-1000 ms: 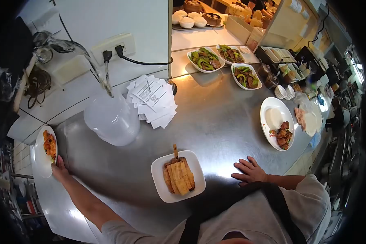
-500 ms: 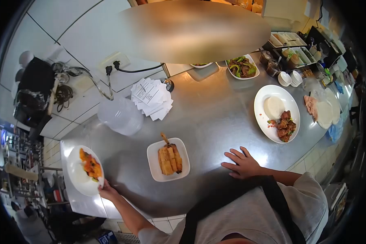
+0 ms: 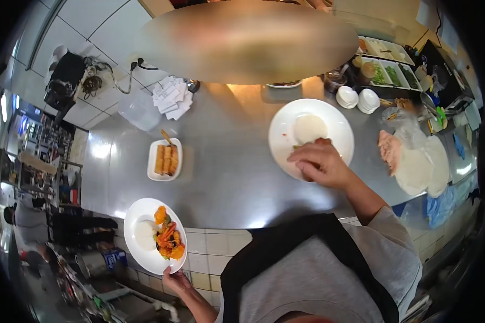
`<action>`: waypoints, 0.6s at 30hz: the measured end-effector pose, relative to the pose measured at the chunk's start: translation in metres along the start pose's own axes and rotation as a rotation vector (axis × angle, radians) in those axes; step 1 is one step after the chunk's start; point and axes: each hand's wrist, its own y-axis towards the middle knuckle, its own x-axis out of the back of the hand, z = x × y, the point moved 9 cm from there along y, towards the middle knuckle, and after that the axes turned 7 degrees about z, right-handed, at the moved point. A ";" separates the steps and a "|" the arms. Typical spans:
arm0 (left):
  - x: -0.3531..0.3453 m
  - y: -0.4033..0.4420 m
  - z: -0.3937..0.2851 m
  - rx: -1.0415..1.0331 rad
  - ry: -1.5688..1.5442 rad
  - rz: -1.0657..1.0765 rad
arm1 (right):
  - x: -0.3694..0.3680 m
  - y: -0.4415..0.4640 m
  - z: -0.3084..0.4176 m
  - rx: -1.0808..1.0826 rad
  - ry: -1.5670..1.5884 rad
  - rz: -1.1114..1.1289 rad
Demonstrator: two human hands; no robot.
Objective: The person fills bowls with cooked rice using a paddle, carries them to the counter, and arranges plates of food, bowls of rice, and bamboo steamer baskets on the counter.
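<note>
My left hand (image 3: 177,281) grips the rim of a white oval plate (image 3: 131,231), holding it off the counter's front edge. White rice (image 3: 145,235) and orange-red food with vegetables (image 3: 168,238) lie on this plate. Over a second white plate (image 3: 337,116), my right hand (image 3: 324,164) is bent with its fingers drawn together. The hand covers most of the food beside a round mound of rice (image 3: 310,128); whether anything is between the fingertips is hidden. Between the plates, farther back, sits a square white dish (image 3: 152,171) of fried rolls (image 3: 167,160).
The steel counter (image 3: 226,161) carries paper slips (image 3: 172,97) and a clear plastic container (image 3: 139,110) at back left. Stacked small white bowls (image 3: 368,100), sauce jars (image 3: 335,81), topping trays (image 3: 393,75) and plastic bags (image 3: 409,126) stand right. Another person (image 3: 29,220) is at far left.
My left hand has carried its plate off the counter toward me. My right hand has left the counter top and moved over the other plate. The camera view has shifted.
</note>
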 end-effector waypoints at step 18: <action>-0.187 -0.077 0.159 0.245 0.059 0.271 | 0.098 -0.199 -0.180 -0.513 -0.807 0.227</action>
